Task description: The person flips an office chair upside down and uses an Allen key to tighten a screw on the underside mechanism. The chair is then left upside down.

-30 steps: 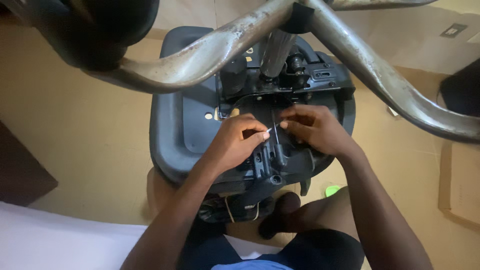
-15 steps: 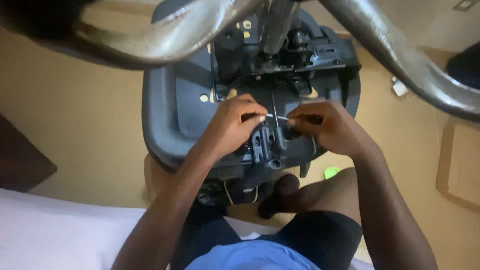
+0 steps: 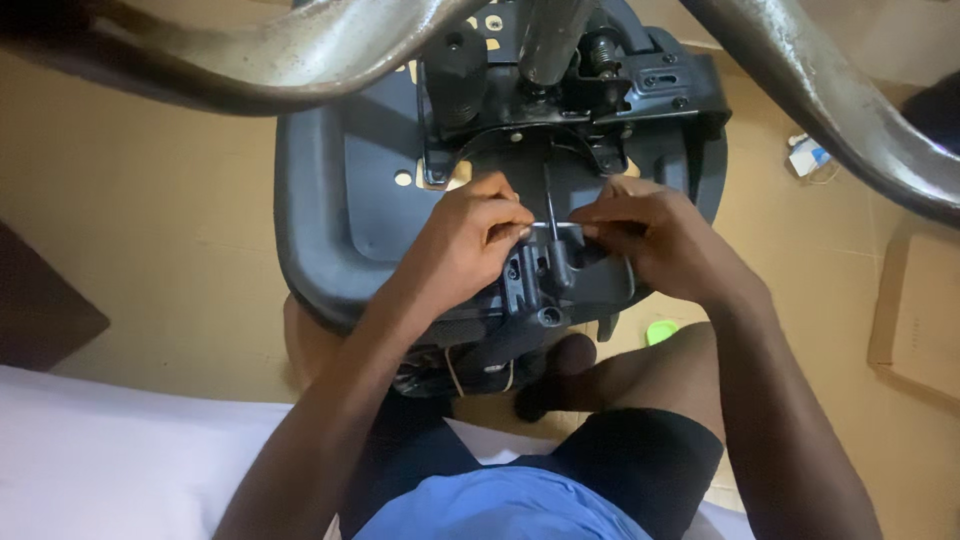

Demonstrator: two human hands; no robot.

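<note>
Under the chrome chair legs (image 3: 300, 50), centre of view: upturned office chair seat (image 3: 320, 215), dark plastic, w/ black metal mechanism plate (image 3: 640, 90) bolted on its underside. Left hand (image 3: 470, 240): grip narrow, fingertips pinched on one end of a thin metal rod (image 3: 553, 228) lying crosswise over the mechanism. Right hand (image 3: 650, 235): same narrow pinch on the rod's other end; both hands close together, nearly touching. Rod sits just above a black lever bracket (image 3: 540, 280), touching or just off it, can't tell which. Misc. on the tan floor (image 3: 150, 200): small green item (image 3: 661, 331) by the knee, white-blue packet (image 3: 808, 156) at right, cardboard piece (image 3: 915, 320) far right, white sheet (image 3: 110, 450) lower left. Risks, as judged: rod is thin & held by fingertips only, so a slip could drop it into the mechanism gaps; seat rests on the lap/floor w/o clamp, so a hard push could tilt it; fingers near sprung parts could get nipped.
</note>
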